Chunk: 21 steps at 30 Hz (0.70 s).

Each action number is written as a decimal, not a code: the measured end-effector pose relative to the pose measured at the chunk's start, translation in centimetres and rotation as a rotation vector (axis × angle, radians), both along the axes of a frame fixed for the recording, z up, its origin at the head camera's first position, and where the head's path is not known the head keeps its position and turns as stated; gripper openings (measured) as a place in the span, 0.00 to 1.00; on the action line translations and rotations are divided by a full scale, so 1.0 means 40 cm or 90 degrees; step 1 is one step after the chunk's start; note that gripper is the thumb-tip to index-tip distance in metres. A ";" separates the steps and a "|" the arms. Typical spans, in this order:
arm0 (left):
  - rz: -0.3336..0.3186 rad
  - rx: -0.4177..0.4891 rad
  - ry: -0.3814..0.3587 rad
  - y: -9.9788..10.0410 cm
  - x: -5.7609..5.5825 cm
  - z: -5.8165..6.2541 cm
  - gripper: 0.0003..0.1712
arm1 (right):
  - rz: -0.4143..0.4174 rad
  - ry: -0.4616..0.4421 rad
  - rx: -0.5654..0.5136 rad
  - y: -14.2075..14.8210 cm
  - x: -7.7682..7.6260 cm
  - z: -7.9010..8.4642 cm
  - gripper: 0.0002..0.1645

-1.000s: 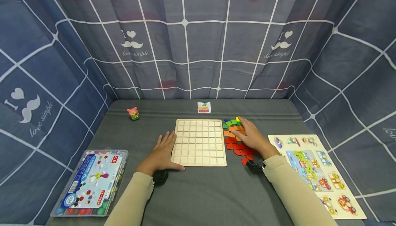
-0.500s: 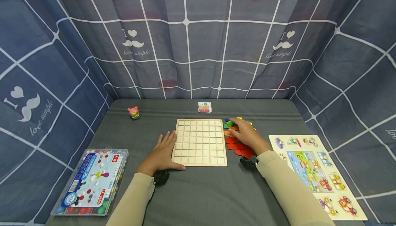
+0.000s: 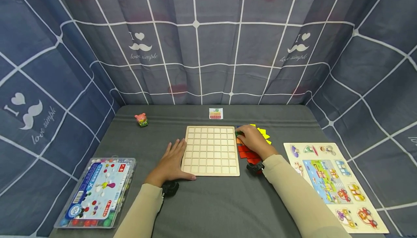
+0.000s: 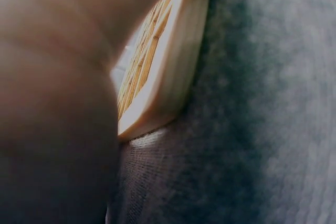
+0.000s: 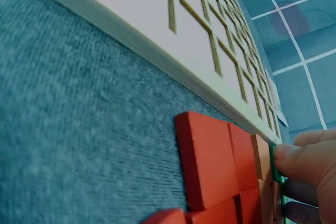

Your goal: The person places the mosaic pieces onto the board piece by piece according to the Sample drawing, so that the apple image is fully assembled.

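A pale wooden board with a grid of square recesses (image 3: pixel 210 151) lies flat in the middle of the table. My left hand (image 3: pixel 170 164) rests along its left edge, fingers straight and thumb by the near corner; the left wrist view shows the board's rim (image 4: pixel 181 61) close up. Right of the board, my right hand (image 3: pixel 255 141) is over a pile of coloured tiles, thumb and fingers pinching a green tile (image 5: pixel 275 165) at the pile's left side. Red tiles (image 5: pixel 210 156), orange tiles (image 5: pixel 262 153) and yellow tiles (image 3: pixel 263 131) lie around it. The hand covers part of the pile.
A small printed card (image 3: pixel 216 113) lies behind the board. Far left stands a pink-headed figurine (image 3: pixel 141 119). A clear plastic case of coloured balls (image 3: pixel 94 192) sits at the near left, a wooden picture puzzle (image 3: pixel 335 187) at the near right. Patterned curtains (image 3: pixel 208 50) surround the table.
My right hand has moved left across the tile pile, from the yellow and orange tiles to the green tile near the board, uncovering yellow tiles. My left hand stays on the board's edge.
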<state>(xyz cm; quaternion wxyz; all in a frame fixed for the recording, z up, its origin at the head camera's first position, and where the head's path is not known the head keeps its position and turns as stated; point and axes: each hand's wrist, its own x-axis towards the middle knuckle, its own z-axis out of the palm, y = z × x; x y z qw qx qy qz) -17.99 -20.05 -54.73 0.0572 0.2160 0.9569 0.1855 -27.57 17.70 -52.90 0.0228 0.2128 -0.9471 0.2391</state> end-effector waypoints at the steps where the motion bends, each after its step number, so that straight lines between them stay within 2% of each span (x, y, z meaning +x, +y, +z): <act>1: 0.001 0.000 0.001 0.000 0.001 0.000 0.90 | -0.005 0.002 0.000 -0.002 0.000 0.001 0.17; 7: 0.002 0.002 0.006 -0.001 0.001 -0.003 0.90 | -0.024 0.010 0.016 -0.014 -0.007 -0.004 0.14; 15: 0.003 0.000 0.002 0.000 0.000 -0.005 0.90 | -0.016 0.048 0.055 -0.021 -0.018 -0.005 0.06; 21: 0.005 -0.001 0.004 0.001 0.001 -0.002 0.90 | -0.029 0.064 0.069 -0.024 -0.016 -0.008 0.06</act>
